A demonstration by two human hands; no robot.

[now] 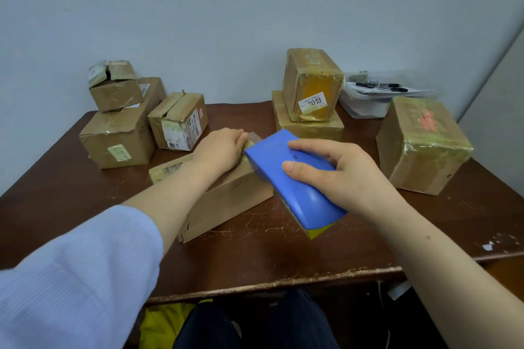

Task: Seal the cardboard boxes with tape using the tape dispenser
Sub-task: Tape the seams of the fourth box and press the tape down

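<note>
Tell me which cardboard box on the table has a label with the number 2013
The upright box stacked on a flatter box at the back, right of centre; no other box shows that white label.

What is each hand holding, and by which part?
The right hand grips the blue tape dispenser around its body. The left hand rests on the cardboard box at its far top edge; fingers hidden.

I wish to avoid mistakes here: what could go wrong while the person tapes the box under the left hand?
1. The dispenser, gripped by the right hand, has its front end right beside the left hand; any cutting edge, hidden here, might nick the fingers.
2. Only the left hand steadies the box, so a hard pull could slide it across the table.
3. The dispenser is tilted, so the tape may go on crooked.
</note>
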